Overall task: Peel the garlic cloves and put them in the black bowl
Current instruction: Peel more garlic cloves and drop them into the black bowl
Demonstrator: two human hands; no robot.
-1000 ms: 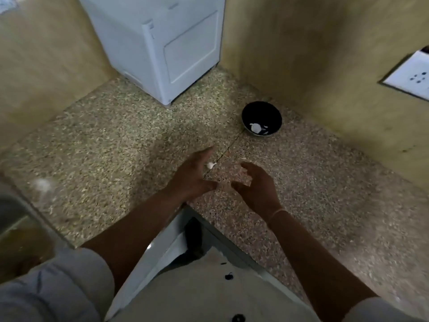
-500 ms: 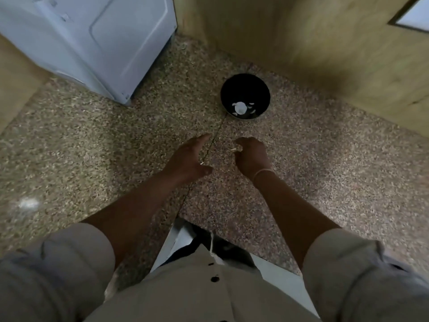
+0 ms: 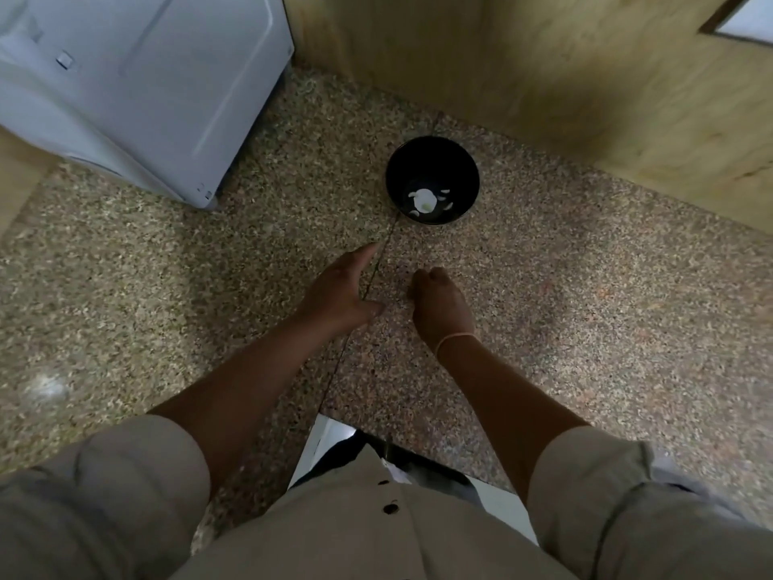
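Observation:
The black bowl [image 3: 433,161] stands on the speckled stone counter [image 3: 167,286], just beyond both hands, with several white garlic pieces [image 3: 424,199] lying in its bottom. My left hand [image 3: 339,290] rests edge-on on the counter with straight fingers pointing toward the bowl and holds nothing. To its right, my right hand [image 3: 441,301] has its fingers curled down toward the counter, knuckles facing me. Whatever sits under those fingertips is hidden; no loose clove shows on the counter.
A white appliance [image 3: 138,90] fills the back left corner. A wooden wall [image 3: 564,77] runs behind the bowl, with a white wall plate [image 3: 748,14] at top right. The counter's front edge [image 3: 418,441] is close to my body.
The view has tilted down and closer. My right hand pinched a small pale clove half a second ago; its fingers now curl over and hide it. The left hand stays open beside it.

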